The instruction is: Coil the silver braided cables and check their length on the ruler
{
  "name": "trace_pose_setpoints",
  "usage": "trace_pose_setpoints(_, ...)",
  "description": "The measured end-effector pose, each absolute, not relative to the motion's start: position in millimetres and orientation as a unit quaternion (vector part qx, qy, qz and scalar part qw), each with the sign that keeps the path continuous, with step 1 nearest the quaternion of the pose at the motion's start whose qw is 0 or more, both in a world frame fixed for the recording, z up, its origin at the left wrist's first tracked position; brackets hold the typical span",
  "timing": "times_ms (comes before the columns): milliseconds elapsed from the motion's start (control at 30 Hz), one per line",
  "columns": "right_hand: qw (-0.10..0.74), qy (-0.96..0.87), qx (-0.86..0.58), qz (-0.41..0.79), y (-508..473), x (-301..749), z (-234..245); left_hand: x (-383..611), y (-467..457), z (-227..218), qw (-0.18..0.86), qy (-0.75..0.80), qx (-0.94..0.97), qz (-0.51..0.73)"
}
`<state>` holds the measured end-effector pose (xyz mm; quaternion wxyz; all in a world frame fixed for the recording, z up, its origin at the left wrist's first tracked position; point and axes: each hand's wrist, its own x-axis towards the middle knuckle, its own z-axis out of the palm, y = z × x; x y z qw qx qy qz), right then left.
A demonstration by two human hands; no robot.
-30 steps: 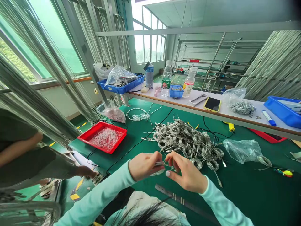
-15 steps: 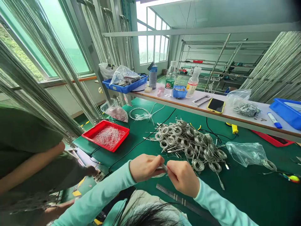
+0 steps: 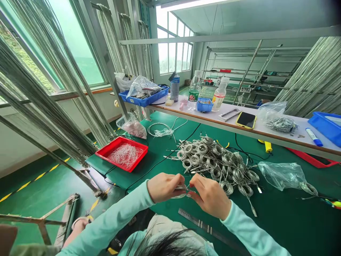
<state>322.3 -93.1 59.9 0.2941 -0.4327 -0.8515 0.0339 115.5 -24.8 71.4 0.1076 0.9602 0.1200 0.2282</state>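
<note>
Yellow-cased phone (image 3: 246, 120), blue-capped marker (image 3: 313, 137), green-labelled bottle (image 3: 193, 94) on pale shelf (image 3: 260, 127)

Silvery cable coils (image 3: 218, 163) at four o'clock look smooth and softly glossy, like plastic-sheathed wire; a single coil (image 3: 181, 188) at six o'clock has a similar sheen. The green bench (image 3: 295, 220) is smooth and mostly matt. At eight o'clock, the red tray (image 3: 140, 156) is shiny moulded plastic, its white strands (image 3: 125, 155) thin and plastic-looking. Matt metal makes the ruler (image 3: 187, 214) at five o'clock. The plastic bag (image 3: 282, 174) toward four is crinkled, clear and glossy. At three, the phone (image 3: 246, 120) has a glassy dark screen. The mint sleeve (image 3: 114, 221) at seven is soft, matt cloth.
</note>
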Motion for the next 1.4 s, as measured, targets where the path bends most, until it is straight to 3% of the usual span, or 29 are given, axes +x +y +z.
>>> trace_pose_setpoints(100,0.255,-0.865,-0.403,-0.158,-90,326,64,116,-28,71,0.156,0.127,0.959,0.198)
trace_pose_setpoints(200,0.249,-0.883,-0.35,-0.189,-89,324,63,117,-30,68,0.181,0.118,0.957,0.194)
trace_pose_setpoints(300,0.306,-0.877,-0.372,-0.002,-90,316,53,119,-30,67,0.156,0.109,0.96,0.205)
trace_pose_setpoints(400,0.37,-0.745,-0.498,0.246,-92,301,36,125,-31,65,0.025,0.11,0.969,0.218)
trace_pose_setpoints(533,0.364,-0.672,-0.547,0.342,-92,285,21,132,-33,56,-0.178,0.093,0.957,0.21)
trace_pose_setpoints(633,0.353,-0.66,-0.539,0.387,-95,291,25,128,-33,53,-0.129,0.096,0.962,0.221)
trace_pose_setpoints(700,0.36,-0.706,-0.515,0.326,-99,301,34,123,-31,55,-0.04,0.098,0.966,0.238)
trace_pose_setpoints(800,0.331,-0.83,-0.441,0.086,-103,316,47,118,-29,63,0.067,0.079,0.962,0.252)
trace_pose_setpoints(867,0.285,-0.872,-0.394,-0.049,-104,321,52,118,-29,67,0.093,0.051,0.961,0.255)
trace_pose_setpoints(967,0.275,-0.884,-0.364,-0.101,-104,322,52,121,-31,69,0.076,0.016,0.962,0.263)
trace_pose_setpoints(1033,0.306,-0.874,-0.374,-0.045,-104,319,47,125,-32,69,0.038,0.006,0.965,0.26)
trace_pose_setpoints(1200,0.402,-0.662,-0.511,0.374,-104,296,25,134,-38,64,-0.147,0.023,0.964,0.222)
trace_pose_setpoints(1300,0.39,-0.603,-0.536,0.443,-104,286,20,135,-37,58,-0.217,0.041,0.951,0.215)
trace_pose_setpoints(1400,0.369,-0.613,-0.54,0.444,-105,293,25,130,-32,56,-0.162,0.049,0.956,0.238)
